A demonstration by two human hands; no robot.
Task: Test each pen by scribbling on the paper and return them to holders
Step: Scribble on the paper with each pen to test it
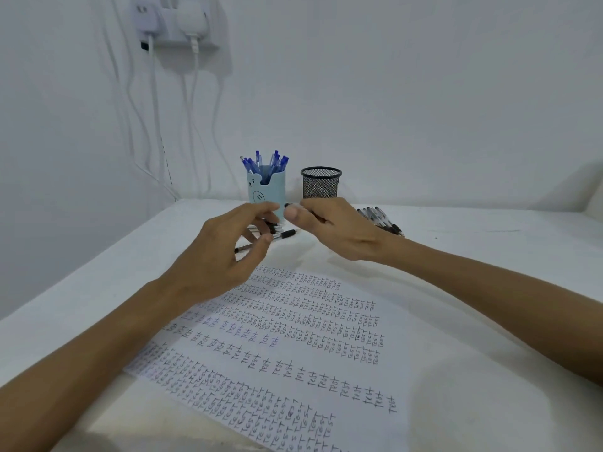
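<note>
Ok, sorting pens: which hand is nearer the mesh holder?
Right. The right hand is just in front of the mesh holder; the left hand is further left, by the blue holder.

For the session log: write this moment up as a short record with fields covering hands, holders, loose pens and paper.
right hand: grips a black pen just in front of the blue holder
left hand: fingers relaxed, holding nothing, above loose pens
blue holder: upright, filled with blue pens
mesh holder: upright, no pen showing above its rim
pen pile: black pens lying to the right of the right hand
paper: flat, covered in rows of "test"
</note>
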